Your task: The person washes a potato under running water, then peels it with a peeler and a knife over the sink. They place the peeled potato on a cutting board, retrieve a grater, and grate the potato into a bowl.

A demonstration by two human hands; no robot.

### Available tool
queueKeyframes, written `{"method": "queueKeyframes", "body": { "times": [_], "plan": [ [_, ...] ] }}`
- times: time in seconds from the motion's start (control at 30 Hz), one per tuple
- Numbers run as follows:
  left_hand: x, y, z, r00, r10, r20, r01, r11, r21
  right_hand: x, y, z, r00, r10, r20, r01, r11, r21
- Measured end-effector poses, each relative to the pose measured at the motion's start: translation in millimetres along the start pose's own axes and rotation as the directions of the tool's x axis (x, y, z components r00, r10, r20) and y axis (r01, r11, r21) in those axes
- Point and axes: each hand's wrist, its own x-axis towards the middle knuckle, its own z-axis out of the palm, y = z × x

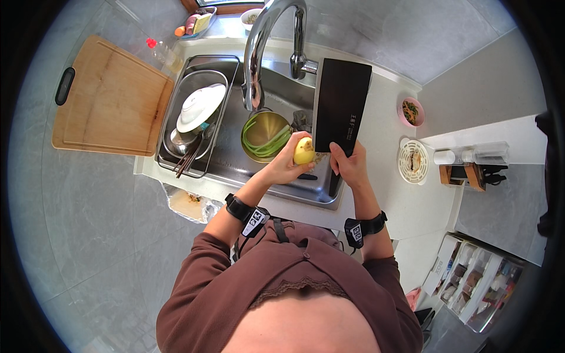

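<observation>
My left hand [282,164] grips a yellow potato [303,154] with brownish patches on its upper side. In my right hand [352,167] is a cleaver [343,101] with a wide black blade that bears writing. The blade points away from me, its lower corner close to the potato's right side; whether they touch I cannot tell. Both hands are over the stainless steel sink [234,148]. Below and left of the potato, a gold-coloured metal basin [273,122] holds long green stalks [255,142]. Small scraps lie beneath my hands, near a dark handle [307,177].
A tall chrome faucet [252,61] arches over the sink. On the left, a rack [202,175] holds white dishes [201,106] and chopsticks [187,161]. A wooden cutting board [114,97] stands beyond. At right are a pink bowl [420,120], a white strainer [401,170] and a knife block [474,177].
</observation>
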Motion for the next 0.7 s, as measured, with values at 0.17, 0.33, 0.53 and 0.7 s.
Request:
{"method": "queueKeyframes", "body": {
  "times": [0.17,0.33,0.53,0.7],
  "plan": [
    [2.3,-1.0,4.6,0.999,-0.02,-0.046,0.016,0.996,-0.083,-2.8,4.0,7.1,0.991,-0.092,-0.102,0.105,0.987,0.123],
    [4.7,-2.6,8.5,0.998,-0.049,-0.026,0.045,0.987,-0.156,-4.3,5.3,8.4,0.979,-0.172,-0.106,0.184,0.977,0.107],
    [5.5,-2.7,9.4,0.996,-0.086,-0.001,0.084,0.98,-0.179,-6.3,5.2,1.5,0.988,-0.14,-0.071,0.142,0.99,0.012],
    [4.4,-2.7,9.7,0.988,-0.15,-0.02,0.146,0.977,-0.154,-4.1,9.6,-0.5,0.988,-0.145,-0.044,0.14,0.984,-0.11]
  ]
}}
